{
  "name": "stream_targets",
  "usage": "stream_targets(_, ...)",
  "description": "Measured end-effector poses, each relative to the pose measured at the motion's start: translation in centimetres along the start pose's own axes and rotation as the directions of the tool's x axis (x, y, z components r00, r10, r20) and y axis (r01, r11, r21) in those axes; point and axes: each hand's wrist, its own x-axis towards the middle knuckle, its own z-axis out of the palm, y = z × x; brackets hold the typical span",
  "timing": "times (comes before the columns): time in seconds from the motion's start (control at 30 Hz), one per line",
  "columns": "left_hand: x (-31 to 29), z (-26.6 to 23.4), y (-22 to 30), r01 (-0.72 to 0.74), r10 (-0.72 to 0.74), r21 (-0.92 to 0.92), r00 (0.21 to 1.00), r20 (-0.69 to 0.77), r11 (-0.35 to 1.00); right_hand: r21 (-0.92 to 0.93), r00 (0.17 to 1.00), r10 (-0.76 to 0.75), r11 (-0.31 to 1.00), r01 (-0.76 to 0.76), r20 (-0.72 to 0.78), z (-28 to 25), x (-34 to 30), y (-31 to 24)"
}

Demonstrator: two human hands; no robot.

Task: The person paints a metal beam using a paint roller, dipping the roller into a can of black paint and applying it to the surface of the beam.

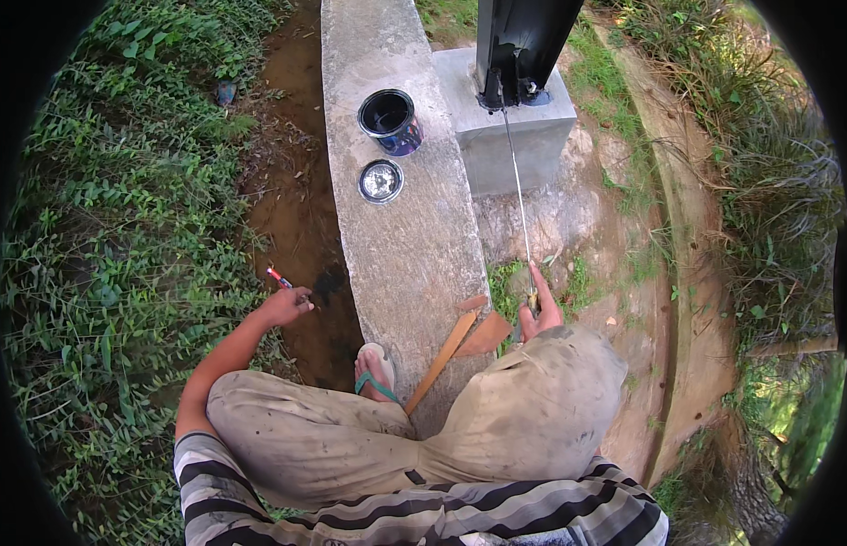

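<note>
My right hand (543,314) is closed round the handle end of a long thin metal rod (521,196), with the index finger stretched along it. The rod's far end meets the foot of a black steel post (524,50), at a ragged gap in its base. My left hand (289,306) hangs over the muddy strip, its fingers curled. A small red, white and blue stick-shaped thing (278,278) pokes out of that hand; its kind is unclear. On the concrete ledge stands an open paint can (403,138) with dark insides. Beside it lies a round lid (381,182), silvery in the middle.
The post rises from a grey concrete block (514,150). A wooden slat (442,362) and reddish flat pieces (484,335) lie by my sandalled foot (376,371) on the ledge (396,264). Muddy ground (301,209) and dense plants (132,273) border it on the left.
</note>
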Motion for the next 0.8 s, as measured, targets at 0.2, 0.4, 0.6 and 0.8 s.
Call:
stream_targets(0.2,-0.1,0.1,-0.2,-0.060,0.050,-0.104,0.994,-0.094,0.993,0.110,1.000,0.014,0.994,-0.012,-0.019,0.2,0.1,1.1)
stream_targets(0.4,-0.3,-0.1,-1.4,-0.022,0.018,-0.043,0.996,-0.089,0.999,0.177,0.972,-0.233,0.958,0.224,0.032,0.7,1.2,3.4)
stream_targets(0.6,1.2,0.0,-5.0,-0.118,0.111,-0.066,0.989,-0.093,0.991,0.239,0.980,-0.189,0.956,0.170,0.056,0.1,0.4,2.3)
stream_targets(0.8,1.8,1.6,-2.5,0.004,-0.001,-0.256,1.000,0.013,0.967,0.163,0.985,-0.003,0.986,-0.025,0.171,-3.3,-2.1,-4.8)
